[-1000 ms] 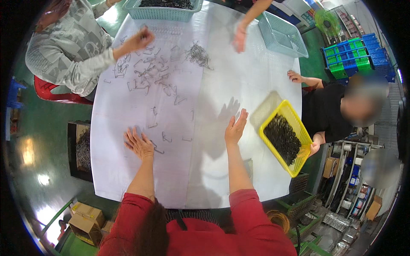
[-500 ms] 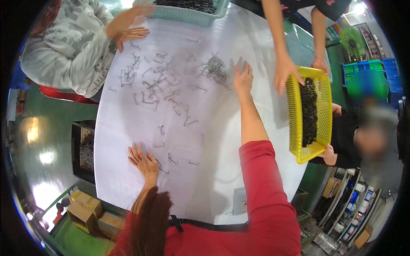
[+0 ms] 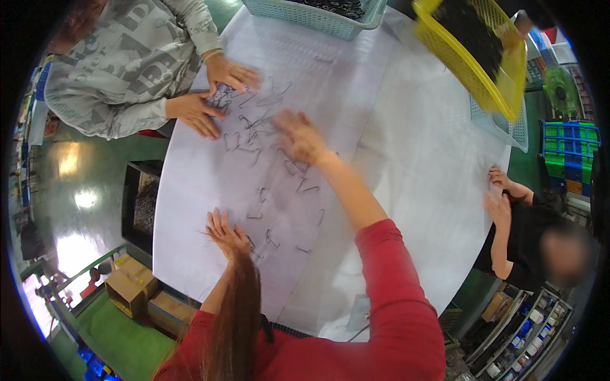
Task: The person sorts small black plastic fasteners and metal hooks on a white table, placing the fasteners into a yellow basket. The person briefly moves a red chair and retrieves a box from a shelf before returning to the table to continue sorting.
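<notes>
My left hand lies open and flat on the white table, fingers spread, beside a few thin bent wire hooks. My right hand is over the middle of the table, blurred by motion. Its fingers look stretched out, palm down, next to a loose scatter of grey wire hooks. Whatever lies under that palm is hidden. Several more hooks, among them a bent hook, lie singly between my two hands. Neither hand visibly holds a thing.
At the far left a co-worker's hands rest by the hooks. A light blue basket of dark pieces stands at the far edge. Another person holds a yellow basket at far right. A third person's hands touch the right edge.
My right hand has swept left from beside the dense hook pile, which no longer shows. The yellow basket has moved away to the far right. The left co-worker's hands have come down among the hooks.
</notes>
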{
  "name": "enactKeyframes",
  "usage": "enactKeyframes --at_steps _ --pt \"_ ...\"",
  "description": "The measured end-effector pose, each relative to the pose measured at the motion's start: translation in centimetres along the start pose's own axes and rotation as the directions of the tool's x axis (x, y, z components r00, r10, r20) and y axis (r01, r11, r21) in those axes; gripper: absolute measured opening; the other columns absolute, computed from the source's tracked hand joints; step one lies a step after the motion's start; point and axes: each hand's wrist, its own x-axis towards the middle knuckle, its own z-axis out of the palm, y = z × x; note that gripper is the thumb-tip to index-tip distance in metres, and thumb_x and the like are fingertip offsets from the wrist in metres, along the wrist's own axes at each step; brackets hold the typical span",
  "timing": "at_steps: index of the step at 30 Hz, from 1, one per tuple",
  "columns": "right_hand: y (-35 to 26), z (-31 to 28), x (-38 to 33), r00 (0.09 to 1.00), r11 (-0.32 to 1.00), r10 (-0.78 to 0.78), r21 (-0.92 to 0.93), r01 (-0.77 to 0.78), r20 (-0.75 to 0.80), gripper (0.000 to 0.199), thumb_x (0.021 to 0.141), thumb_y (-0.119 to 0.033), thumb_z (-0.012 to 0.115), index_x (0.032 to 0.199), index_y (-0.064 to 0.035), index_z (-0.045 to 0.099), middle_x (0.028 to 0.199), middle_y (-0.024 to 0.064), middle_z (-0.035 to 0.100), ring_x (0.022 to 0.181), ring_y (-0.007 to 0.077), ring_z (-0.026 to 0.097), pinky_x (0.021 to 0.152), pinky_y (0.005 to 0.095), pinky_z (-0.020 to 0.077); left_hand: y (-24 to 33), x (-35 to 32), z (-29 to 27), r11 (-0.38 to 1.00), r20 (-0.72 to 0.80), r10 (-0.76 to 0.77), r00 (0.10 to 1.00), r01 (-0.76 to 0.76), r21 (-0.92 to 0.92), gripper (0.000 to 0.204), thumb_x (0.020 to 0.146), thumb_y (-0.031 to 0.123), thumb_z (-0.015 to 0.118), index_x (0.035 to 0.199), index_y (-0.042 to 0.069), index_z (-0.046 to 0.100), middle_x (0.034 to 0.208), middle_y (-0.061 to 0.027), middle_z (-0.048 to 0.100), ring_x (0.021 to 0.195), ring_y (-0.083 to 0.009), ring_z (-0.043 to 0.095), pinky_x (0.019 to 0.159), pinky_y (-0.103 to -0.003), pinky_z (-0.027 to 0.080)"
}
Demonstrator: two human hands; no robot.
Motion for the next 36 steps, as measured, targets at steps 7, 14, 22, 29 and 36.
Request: enactKeyframes --at_steps 7,14,22,29,36 --pt "3.4 -1.7 0.7 0.980 1.000 -0.008 0.025 0.013 -0.197 0.043 0.092 -0.029 0.048 0.131 -0.0124 0.046 0.138 0.0120 0.041 0.130 0.0271 0.035 0.110 0.0412 0.0229 1.7 1.0 -1.6 0.997 0.040 -0.053 0.998 0.051 0.052 0.047 0.085 0.013 0.048 0.130 0.007 0.035 0.142 -0.0143 0.030 0.135 -0.0335 0.022 0.109 -0.053 0.011" --pt "12.4 -7.0 8.7 0.810 0.816 0.525 -0.114 -0.566 -0.261 0.057 0.095 -0.043 0.032 0.141 -0.0091 0.030 0.148 0.0086 0.025 0.139 0.0244 0.017 0.112 0.0427 0.0125 0.5 0.8 -0.9 0.997 0.016 -0.014 1.000 0.015 -0.082 0.051 0.081 0.011 0.050 0.130 0.008 0.036 0.141 -0.0169 0.030 0.135 -0.0380 0.018 0.107 -0.059 0.008" --pt "9.2 -2.3 6.7 0.974 0.894 0.165 -0.393 -0.213 -0.154 0.051 0.094 -0.035 0.035 0.139 -0.0094 0.034 0.146 0.0075 0.030 0.137 0.0233 0.021 0.111 0.0505 0.0135 0.9 1.7 -2.1 0.996 0.063 0.074 0.995 -0.071 -0.051 0.046 0.086 0.017 0.044 0.130 0.006 0.038 0.139 -0.0191 0.033 0.132 -0.0424 0.024 0.105 -0.059 0.016" --pt "-6.6 3.9 -1.4 0.971 0.970 -0.226 -0.069 0.232 0.079 0.049 0.092 -0.033 0.043 0.135 -0.0101 0.040 0.141 0.0080 0.038 0.133 0.0233 0.031 0.111 0.0411 0.0192 -0.1 1.0 -1.7 0.999 0.065 0.047 0.997 -0.048 0.011 0.046 0.089 0.015 0.042 0.133 0.006 0.033 0.141 -0.0193 0.029 0.135 -0.0406 0.018 0.107 -0.057 0.011" --pt "-5.1 0.1 -7.7 0.997 0.997 0.007 -0.075 -0.013 -0.074 0.049 0.092 -0.033 0.045 0.135 -0.0099 0.039 0.141 0.0088 0.037 0.133 0.0258 0.029 0.109 0.0454 0.0208 1.2 1.2 -4.1 0.999 0.009 0.013 1.000 -0.013 -0.053 0.039 0.088 0.010 0.048 0.126 0.003 0.043 0.136 -0.0194 0.037 0.131 -0.0406 0.029 0.105 -0.058 0.018"
